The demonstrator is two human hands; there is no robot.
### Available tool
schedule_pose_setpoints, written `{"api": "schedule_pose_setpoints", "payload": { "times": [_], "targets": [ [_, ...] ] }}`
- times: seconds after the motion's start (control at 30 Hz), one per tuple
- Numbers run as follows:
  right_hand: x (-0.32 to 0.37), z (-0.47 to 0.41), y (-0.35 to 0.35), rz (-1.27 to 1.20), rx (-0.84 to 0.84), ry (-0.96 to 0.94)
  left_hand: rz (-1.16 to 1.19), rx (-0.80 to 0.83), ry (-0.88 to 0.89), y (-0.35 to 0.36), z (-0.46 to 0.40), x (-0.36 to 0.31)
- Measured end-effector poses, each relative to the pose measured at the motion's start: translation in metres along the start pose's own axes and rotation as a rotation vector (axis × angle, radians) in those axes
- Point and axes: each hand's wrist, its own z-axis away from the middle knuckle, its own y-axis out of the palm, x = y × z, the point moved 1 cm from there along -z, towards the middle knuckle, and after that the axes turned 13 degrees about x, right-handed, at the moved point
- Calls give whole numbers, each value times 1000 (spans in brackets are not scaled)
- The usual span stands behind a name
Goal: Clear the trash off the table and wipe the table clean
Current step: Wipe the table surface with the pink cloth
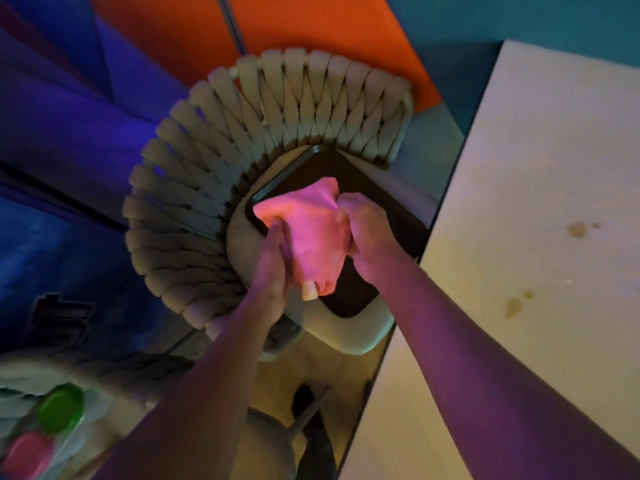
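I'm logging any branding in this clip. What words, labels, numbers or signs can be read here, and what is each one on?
Nothing here reads as clear text.
Blue surface at lower left: large dark marks, perhaps a letter or a digit, too blurred and cropped to read.
Pink cloth, held by left hand and right hand: pale tag, no print legible.
White table: only stains.

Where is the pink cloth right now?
The pink cloth is mid-frame, held between both hands, left hand and right hand, above the dark tray on the woven chair, left of the table.
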Motion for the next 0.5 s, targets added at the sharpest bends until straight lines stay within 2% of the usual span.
{"api": "schedule_pose_setpoints", "payload": {
  "times": [0.13,0.27,0.37,0.5],
  "targets": [
    [14,79,-19,-98,-56,-62,113,89,-9,32,70,-16],
    [6,145,-46,-52,-151,-78,72,129,60,58,118,-17],
    [-12,196,-66,-12,-243,-150,-156,146,89,73,151,-6],
    [-44,254,-85,234,-399,-215,-447,136,109,88,187,15]
  ]
}}
